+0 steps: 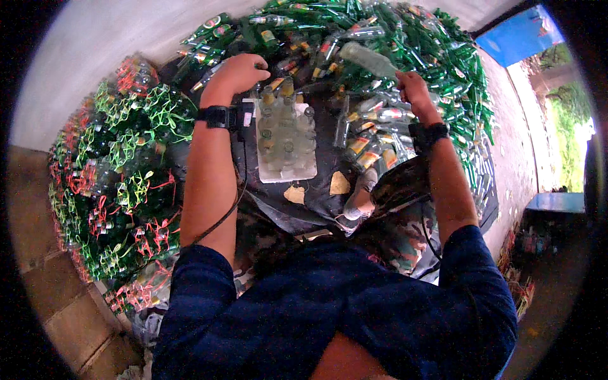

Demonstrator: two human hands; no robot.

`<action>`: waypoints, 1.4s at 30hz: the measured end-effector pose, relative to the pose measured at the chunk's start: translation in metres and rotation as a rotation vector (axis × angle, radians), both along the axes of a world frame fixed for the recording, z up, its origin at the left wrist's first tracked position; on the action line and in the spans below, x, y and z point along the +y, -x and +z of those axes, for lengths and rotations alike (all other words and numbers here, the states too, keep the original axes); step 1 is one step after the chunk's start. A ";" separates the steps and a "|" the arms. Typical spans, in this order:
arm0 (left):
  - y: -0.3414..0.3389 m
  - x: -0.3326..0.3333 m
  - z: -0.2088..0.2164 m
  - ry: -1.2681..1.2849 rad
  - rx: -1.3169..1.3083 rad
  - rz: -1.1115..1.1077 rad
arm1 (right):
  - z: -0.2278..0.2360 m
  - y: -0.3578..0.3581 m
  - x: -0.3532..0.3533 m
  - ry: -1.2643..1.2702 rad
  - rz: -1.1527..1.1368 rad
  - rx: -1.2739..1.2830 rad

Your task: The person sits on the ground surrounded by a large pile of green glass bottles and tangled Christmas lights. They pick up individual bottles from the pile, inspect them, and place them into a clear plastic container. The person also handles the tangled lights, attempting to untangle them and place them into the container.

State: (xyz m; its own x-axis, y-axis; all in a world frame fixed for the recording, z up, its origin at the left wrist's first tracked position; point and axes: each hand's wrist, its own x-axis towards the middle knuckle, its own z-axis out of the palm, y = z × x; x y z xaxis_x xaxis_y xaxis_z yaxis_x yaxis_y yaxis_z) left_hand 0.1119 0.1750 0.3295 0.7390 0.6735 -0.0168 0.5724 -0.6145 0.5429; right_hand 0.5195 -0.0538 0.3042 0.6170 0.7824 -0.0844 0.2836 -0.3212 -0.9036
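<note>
A clear glass bottle (367, 59) is gripped at its neck end by my right hand (414, 92), its body slanting up and left over the pile of green bottles (405, 47). My left hand (239, 75) hovers above the far left corner of a white tray (272, 175), thumb and curled fingers apart, with nothing seen between them. Several clear bottles (288, 130) stand close together on that tray. Beyond it lie loose bottles with yellowish labels (277, 83), close to my left hand.
Stacked bottle bundles tied with red and green strips (133, 164) fill the left side. Labelled bottles (373, 142) lie right of the tray. Two yellowish flat pieces (340, 183) rest on the dark sheet (269, 201) near my shoe (360, 204). A pale wall (76, 76) rises at far left.
</note>
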 end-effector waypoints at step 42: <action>0.040 -0.030 0.030 0.152 -0.243 0.143 | -0.051 0.143 0.094 0.047 0.626 -0.623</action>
